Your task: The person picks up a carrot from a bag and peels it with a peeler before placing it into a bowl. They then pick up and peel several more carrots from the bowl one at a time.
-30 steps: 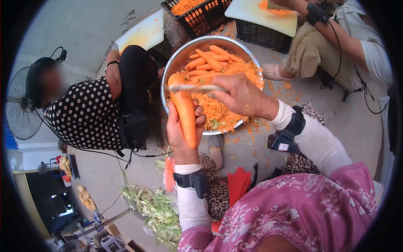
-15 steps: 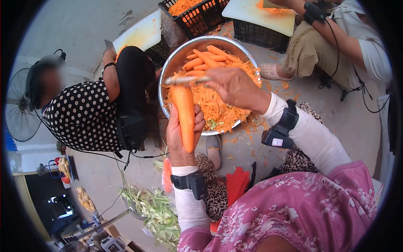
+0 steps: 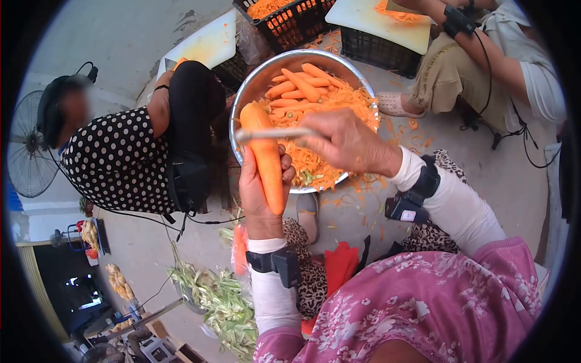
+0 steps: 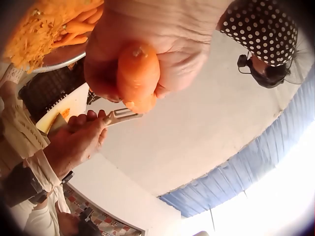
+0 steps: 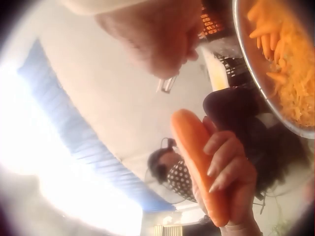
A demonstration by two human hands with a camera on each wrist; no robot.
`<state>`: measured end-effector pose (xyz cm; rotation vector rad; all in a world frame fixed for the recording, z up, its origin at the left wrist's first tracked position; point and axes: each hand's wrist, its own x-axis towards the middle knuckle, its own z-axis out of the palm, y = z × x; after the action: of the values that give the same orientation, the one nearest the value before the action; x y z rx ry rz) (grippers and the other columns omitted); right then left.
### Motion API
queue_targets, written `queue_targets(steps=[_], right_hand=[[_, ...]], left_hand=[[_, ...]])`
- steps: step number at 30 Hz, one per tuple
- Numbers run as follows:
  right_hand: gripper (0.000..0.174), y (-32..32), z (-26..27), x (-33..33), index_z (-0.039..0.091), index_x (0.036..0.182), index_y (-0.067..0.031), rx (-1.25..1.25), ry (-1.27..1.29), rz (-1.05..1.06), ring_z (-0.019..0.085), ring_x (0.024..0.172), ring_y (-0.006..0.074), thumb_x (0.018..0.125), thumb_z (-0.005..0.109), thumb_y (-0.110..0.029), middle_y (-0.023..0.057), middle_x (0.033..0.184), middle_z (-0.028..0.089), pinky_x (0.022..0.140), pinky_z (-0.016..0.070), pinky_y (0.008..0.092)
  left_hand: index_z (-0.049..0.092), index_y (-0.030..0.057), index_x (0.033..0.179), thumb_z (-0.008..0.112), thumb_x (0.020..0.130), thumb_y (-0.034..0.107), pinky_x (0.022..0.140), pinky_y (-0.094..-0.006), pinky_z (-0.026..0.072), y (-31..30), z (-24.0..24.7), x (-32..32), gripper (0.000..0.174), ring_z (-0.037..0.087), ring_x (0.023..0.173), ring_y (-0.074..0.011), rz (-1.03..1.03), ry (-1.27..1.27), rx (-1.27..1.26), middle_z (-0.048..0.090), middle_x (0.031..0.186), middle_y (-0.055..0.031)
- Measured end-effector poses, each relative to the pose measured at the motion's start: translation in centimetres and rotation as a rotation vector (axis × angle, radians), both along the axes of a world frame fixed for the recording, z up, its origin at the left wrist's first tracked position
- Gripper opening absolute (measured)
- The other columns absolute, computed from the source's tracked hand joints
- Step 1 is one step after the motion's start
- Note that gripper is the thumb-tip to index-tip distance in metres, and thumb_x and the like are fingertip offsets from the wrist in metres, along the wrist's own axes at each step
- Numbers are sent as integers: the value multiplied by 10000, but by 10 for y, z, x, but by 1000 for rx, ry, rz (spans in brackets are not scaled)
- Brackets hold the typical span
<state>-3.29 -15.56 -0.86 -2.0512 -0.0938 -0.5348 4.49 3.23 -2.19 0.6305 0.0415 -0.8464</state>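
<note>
In the head view my left hand (image 3: 257, 212) grips a large orange carrot (image 3: 266, 160), its thick end up and its tip by the wrist. My right hand (image 3: 351, 142) holds a peeler (image 3: 281, 132) by its handle, and the peeler crosses the carrot near the thick end. The left wrist view shows the peeler's slotted head (image 4: 123, 117) close by the carrot's far end. Seen from the right wrist, the left fingers curl round the carrot (image 5: 194, 157). Both hands are above a metal basin (image 3: 235, 121) holding several carrots (image 3: 305, 88) and a heap of peelings (image 3: 315, 163).
One person in a polka-dot top (image 3: 121, 160) sits at left; another in beige trousers (image 3: 445, 78) sits at right. Beyond the basin are a black crate (image 3: 296, 27) of shreds and a cutting board (image 3: 363, 18). Pale green husks (image 3: 227, 308) lie on the floor.
The peeler went up to the carrot's thick end, then came back down along it towards the left hand. My left hand keeps its grip on the carrot.
</note>
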Motion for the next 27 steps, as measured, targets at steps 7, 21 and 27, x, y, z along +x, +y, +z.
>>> queue_targets(steps=[7, 21, 27], right_hand=[[159, 12, -15, -5, 572, 919, -15, -87, -84, 78, 594, 746, 344, 845, 614, -150, 154, 795, 574, 623, 463, 414], [159, -10, 3, 1, 619, 957, -19, 20, -22, -84, 592, 703, 346, 841, 603, -127, 168, 742, 587, 627, 464, 408], [132, 5, -2, -9, 560, 892, -42, -59, -89, 237, 586, 752, 371, 845, 590, -162, 153, 767, 579, 631, 465, 430]], left_hand=[[497, 37, 1121, 412, 971, 456, 531, -245, 387, -4, 3, 0, 452, 450, 720, -175, -13, 54, -129, 531, 881, -105], [479, 29, 1140, 457, 961, 437, 524, -231, 370, -8, 8, -1, 446, 396, 664, -137, -14, 112, -73, 469, 891, -104], [461, 20, 1164, 439, 969, 423, 519, -230, 407, -5, 12, 0, 448, 444, 668, -150, -42, 158, -155, 474, 890, -126]])
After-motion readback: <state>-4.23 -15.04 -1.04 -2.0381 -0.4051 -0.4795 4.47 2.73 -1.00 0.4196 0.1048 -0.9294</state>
